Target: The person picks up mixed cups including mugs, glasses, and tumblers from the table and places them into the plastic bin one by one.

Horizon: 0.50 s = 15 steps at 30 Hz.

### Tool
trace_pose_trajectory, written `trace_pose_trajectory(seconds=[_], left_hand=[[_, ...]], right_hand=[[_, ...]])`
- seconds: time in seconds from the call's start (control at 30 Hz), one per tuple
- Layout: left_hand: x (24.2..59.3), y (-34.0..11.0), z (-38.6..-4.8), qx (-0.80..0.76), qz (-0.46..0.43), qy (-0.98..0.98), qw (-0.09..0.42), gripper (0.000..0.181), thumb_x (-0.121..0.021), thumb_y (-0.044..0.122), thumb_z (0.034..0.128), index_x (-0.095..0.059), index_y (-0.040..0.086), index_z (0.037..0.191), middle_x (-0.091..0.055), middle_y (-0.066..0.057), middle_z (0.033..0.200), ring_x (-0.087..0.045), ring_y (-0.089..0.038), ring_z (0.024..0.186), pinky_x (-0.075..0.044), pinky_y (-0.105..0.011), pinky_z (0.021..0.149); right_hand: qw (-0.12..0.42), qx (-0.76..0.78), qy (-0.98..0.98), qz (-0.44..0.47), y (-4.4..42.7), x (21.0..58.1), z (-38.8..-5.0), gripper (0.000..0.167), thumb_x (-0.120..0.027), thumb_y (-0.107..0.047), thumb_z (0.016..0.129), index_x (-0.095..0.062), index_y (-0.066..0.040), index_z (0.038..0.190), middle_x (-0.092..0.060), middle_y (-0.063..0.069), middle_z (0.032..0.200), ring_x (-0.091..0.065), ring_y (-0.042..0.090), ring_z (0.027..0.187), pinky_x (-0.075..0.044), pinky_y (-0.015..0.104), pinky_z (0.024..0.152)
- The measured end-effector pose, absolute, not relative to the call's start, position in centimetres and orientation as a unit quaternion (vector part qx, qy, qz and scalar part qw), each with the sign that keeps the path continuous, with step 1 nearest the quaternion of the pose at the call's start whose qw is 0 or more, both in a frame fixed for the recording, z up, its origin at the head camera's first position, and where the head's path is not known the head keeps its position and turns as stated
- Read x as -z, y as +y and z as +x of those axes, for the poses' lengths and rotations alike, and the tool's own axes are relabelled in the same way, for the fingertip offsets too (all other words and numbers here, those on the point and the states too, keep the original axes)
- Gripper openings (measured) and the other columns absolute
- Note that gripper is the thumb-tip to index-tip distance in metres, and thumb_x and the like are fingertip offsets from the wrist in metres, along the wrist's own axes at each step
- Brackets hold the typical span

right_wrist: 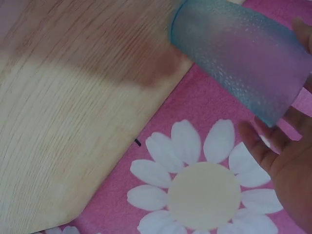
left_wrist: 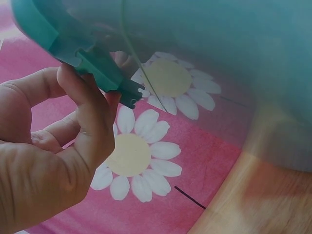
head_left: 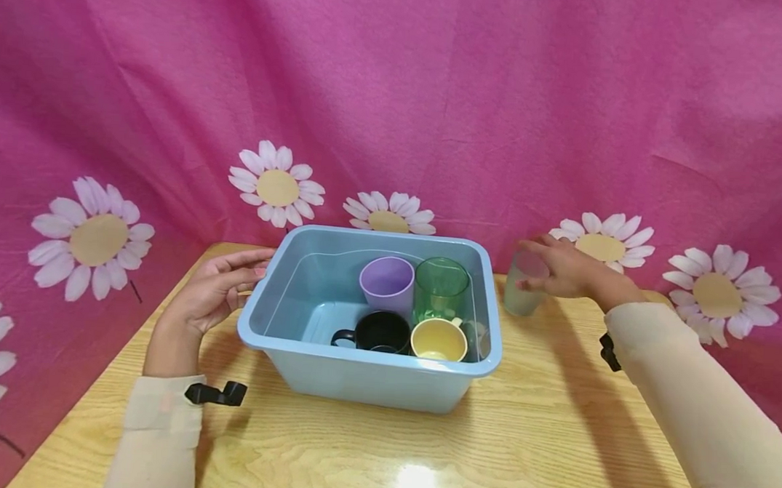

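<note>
A light blue plastic tub (head_left: 365, 377) stands on the table. My left hand (head_left: 215, 287) is at its left rim; the left wrist view shows curled fingers (left_wrist: 87, 105) holding the rim's lower edge. Inside the tub are a purple cup (head_left: 387, 284), a green see-through glass (head_left: 441, 290), a black mug (head_left: 382, 332) and a yellow mug (head_left: 439, 340). Another clear item (head_left: 477, 341) is partly hidden in the right front corner. To the tub's right, my right hand (head_left: 563, 270) grips a frosted tumbler (right_wrist: 234, 53) near its top, thumb and fingers on opposite sides.
The wooden table (head_left: 329, 452) carries the tub and extends in front of it. A pink cloth (head_left: 398, 91) with large white daisies hangs behind and along the sides. The tub's left half shows bare floor (head_left: 325, 321).
</note>
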<state>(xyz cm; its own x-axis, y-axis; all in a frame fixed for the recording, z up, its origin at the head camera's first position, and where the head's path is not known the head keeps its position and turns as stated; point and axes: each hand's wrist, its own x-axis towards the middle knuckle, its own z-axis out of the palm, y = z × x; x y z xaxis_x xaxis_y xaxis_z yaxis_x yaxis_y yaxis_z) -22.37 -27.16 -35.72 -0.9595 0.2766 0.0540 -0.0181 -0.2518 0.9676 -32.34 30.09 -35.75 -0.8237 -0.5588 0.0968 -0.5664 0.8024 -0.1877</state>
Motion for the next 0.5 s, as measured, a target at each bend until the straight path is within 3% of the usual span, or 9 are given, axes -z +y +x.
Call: trace_pose_trajectory(seconds=[0.13, 0.27, 0.4, 0.5], left_hand=[[35.8, -26.9, -22.4, -0.781, 0.106, 0.608, 0.094, 0.029, -0.056, -0.003, 0.102, -0.075, 0.009, 0.121, -0.076, -0.002, 0.107, -0.075, -0.017, 0.086, -0.062, -0.031, 0.073], [35.7, -26.8, -22.4, -0.78, 0.101, 0.61, 0.092, 0.03, -0.055, -0.004, 0.1023, -0.075, 0.01, 0.12, -0.076, -0.002, 0.106, -0.074, -0.017, 0.085, -0.062, -0.031, 0.073], [35.6, -26.8, -22.4, -0.781, 0.098, 0.611, 0.092, 0.029, -0.056, -0.003, 0.1023, -0.076, 0.011, 0.119, -0.076, -0.002, 0.105, -0.074, -0.016, 0.084, -0.062, -0.03, 0.073], [35.6, -26.9, -22.3, -0.781, 0.099, 0.61, 0.091, 0.028, -0.057, -0.002, 0.1023, -0.076, 0.011, 0.119, -0.076, -0.001, 0.105, -0.074, -0.016, 0.084, -0.062, -0.03, 0.073]], right_hand=[[0.007, -0.087, -0.951, 0.298, 29.9, 35.7, -32.3, 0.069, -0.077, -0.036, 0.091, -0.052, 0.001, 0.144, -0.052, 0.032, 0.135, -0.051, 0.053, 0.114, -0.045, 0.067, 0.097], [0.014, -0.083, -0.951, 0.299, 29.7, 34.2, -32.2, 0.067, -0.077, -0.034, 0.09, -0.054, 0.002, 0.141, -0.052, 0.033, 0.135, -0.049, 0.054, 0.118, -0.042, 0.068, 0.099], [0.03, -0.074, -0.953, 0.292, 29.0, 30.5, -32.1, 0.067, -0.079, -0.031, 0.088, -0.054, 0.0, 0.142, -0.048, 0.033, 0.141, -0.046, 0.054, 0.125, -0.038, 0.069, 0.102], [0.035, -0.052, -0.955, 0.289, 27.9, 26.7, -31.9, 0.068, -0.079, -0.03, 0.087, -0.053, -0.002, 0.143, -0.049, 0.031, 0.139, -0.046, 0.051, 0.118, -0.044, 0.066, 0.095]])
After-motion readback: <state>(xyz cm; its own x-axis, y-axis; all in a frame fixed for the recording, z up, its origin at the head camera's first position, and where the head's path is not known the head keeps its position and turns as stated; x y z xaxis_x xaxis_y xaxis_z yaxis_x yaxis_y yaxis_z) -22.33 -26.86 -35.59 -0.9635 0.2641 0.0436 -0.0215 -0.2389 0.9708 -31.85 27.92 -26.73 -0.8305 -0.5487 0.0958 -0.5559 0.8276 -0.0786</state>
